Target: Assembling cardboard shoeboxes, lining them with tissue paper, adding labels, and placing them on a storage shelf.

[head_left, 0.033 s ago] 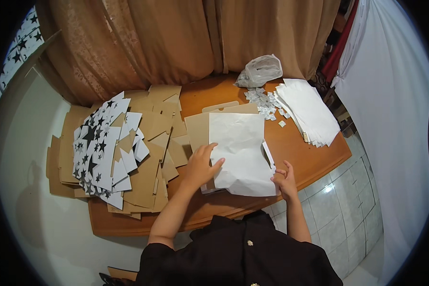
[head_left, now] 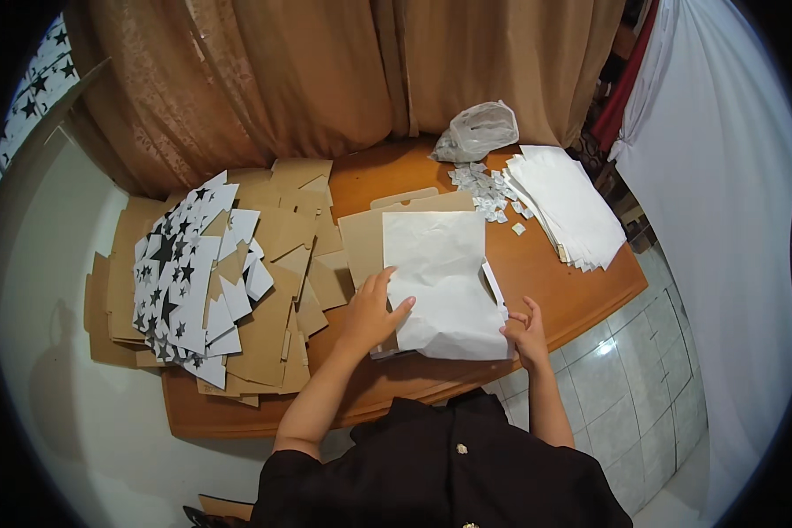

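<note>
A white paper sheet (head_left: pixel 440 282) lies on a brown cardboard piece (head_left: pixel 361 242) near the front of the wooden table (head_left: pixel 581 295). My left hand (head_left: pixel 370 312) rests flat on the sheet's lower left edge, fingers spread and pressing it down. My right hand (head_left: pixel 524 333) is at the sheet's lower right corner, its fingertips pinching the edge. A narrow folded flap (head_left: pixel 495 286) runs up the sheet's right side just above that hand.
A stack of white paper sheets (head_left: pixel 572 207) lies at the table's right. Small white scraps (head_left: pixel 484 189) and a crumpled plastic bag (head_left: pixel 477 132) sit behind it. Brown cardboard pieces (head_left: pixel 273 326) and star-printed white pieces (head_left: pixel 180 282) cover the left. Brown curtains (head_left: pixel 326 70) hang behind.
</note>
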`<state>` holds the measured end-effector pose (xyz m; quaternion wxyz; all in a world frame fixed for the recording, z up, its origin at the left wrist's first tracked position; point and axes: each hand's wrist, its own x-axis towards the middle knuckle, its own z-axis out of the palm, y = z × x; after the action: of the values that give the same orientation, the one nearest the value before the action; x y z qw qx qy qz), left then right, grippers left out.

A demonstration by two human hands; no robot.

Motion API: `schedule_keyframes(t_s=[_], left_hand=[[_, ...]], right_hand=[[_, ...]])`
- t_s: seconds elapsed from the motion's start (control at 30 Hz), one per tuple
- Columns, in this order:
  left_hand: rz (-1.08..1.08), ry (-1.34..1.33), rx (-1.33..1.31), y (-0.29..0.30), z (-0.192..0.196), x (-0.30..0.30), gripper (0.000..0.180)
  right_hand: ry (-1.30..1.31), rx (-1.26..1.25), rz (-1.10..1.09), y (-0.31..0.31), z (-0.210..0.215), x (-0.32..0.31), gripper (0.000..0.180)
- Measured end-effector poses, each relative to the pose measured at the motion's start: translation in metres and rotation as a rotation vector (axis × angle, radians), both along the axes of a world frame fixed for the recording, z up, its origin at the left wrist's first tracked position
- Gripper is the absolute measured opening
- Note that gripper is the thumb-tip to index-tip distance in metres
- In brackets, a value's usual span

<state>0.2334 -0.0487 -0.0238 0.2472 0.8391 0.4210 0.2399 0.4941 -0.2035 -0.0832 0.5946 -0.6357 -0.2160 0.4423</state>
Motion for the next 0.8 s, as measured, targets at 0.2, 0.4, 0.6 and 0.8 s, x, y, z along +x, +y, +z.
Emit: schedule_keyframes(t_s=[0.2, 0.4, 0.6, 0.8], left_hand=[[0.004, -0.403, -0.722, -0.026, -0.037, -0.008, 0.093], [0.118, -0.397, -0.803, -0.034, -0.009, -0.027, 0.089], [-0.149, 0.069, 0.059, -0.02, 0.009, 0.001, 0.045], [-0.871, 0.29, -0.217, 0.016, -0.057, 0.066, 0.05]], right_hand=[[-0.187, 0.006, -0.038, -0.013, -0.038, 0.009, 0.082], [-0.125, 0.048, -0.041, -0.013, -0.008, -0.01, 0.077], [-0.243, 0.035, 0.015, -0.015, 0.008, -0.014, 0.074], [-0.263, 0.075, 0.072, -0.003, -0.017, -0.014, 0.074]])
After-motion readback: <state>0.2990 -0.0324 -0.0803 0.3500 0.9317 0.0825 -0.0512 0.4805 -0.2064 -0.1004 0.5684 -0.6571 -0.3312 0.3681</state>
